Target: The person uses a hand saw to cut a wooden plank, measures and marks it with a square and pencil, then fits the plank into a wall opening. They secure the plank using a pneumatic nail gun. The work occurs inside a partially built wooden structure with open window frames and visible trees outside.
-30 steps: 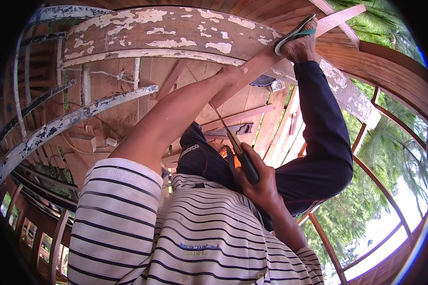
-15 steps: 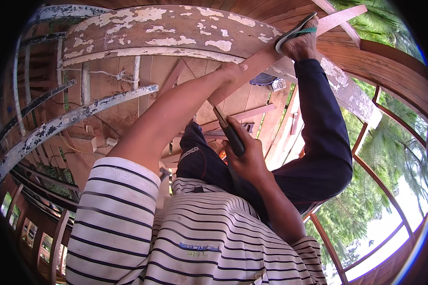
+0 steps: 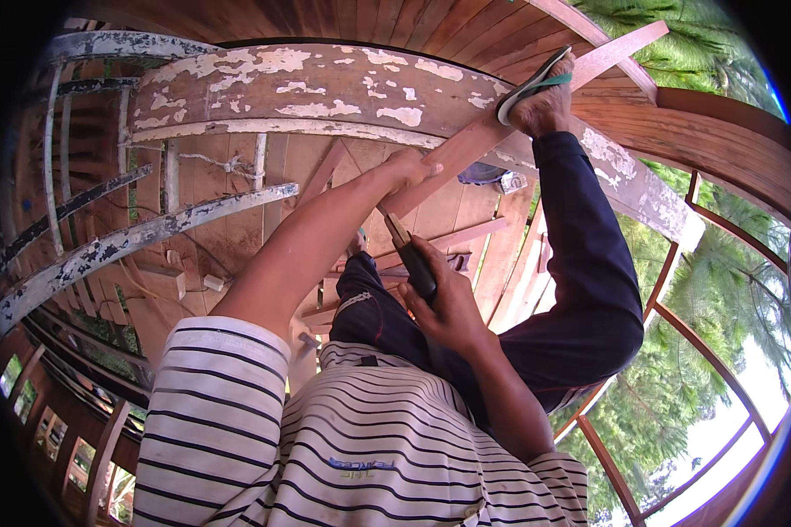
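Observation:
My left hand [image 3: 406, 169] grips the edge of a narrow wooden board [image 3: 466, 145] that slants up to the right. My right foot, in a sandal [image 3: 540, 97], rests on the board farther up. My right hand [image 3: 432, 294] is closed on the black handle of a thin-bladed tool [image 3: 413, 263], seemingly a saw seen edge-on. The blade meets the board's lower end just below my left hand and is partly hidden behind it.
A peeling painted beam [image 3: 308, 92] crosses the top. Painted curved rails [image 3: 141, 228] stand at left. Below are floor planks [image 3: 413, 215], loose offcuts, another handsaw [image 3: 457, 262] and a rope [image 3: 233, 165]. Open framing [image 3: 703, 334] with greenery behind is at right.
Since a second ago my right hand and the tool handle moved up toward the board, then stayed about there. My left hand keeps its grip; the whole view has shifted slightly.

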A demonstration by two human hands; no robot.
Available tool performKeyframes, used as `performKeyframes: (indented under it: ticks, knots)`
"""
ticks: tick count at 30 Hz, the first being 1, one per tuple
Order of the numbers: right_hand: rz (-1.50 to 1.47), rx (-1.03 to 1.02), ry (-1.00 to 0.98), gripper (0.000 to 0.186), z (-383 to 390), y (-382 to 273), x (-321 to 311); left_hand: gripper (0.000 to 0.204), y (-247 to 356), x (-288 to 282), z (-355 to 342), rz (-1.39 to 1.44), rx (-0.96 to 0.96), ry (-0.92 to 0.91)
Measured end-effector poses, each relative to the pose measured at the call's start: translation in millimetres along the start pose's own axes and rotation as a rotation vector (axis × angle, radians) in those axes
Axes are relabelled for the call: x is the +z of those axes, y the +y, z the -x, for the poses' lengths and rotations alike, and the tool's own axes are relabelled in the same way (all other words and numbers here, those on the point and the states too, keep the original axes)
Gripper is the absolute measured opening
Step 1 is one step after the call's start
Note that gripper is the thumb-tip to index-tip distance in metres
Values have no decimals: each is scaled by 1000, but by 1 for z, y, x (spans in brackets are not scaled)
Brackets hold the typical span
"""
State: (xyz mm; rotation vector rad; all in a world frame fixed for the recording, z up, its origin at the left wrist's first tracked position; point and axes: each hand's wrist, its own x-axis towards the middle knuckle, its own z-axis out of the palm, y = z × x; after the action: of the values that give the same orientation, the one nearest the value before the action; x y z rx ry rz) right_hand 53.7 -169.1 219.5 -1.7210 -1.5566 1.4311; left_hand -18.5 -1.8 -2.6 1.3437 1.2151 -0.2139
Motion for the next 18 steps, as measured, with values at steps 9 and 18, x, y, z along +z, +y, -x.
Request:
performKeyframes:
  ticks: [9, 18]
  knots:
    - [-41, 93, 10, 63, -4, -5, -4, 72, 17, -17, 12, -42, -20, -22]
    - [59, 131, 9, 65, 92, -60, -56, 72, 10, -9, -2, -112, -3, -29]
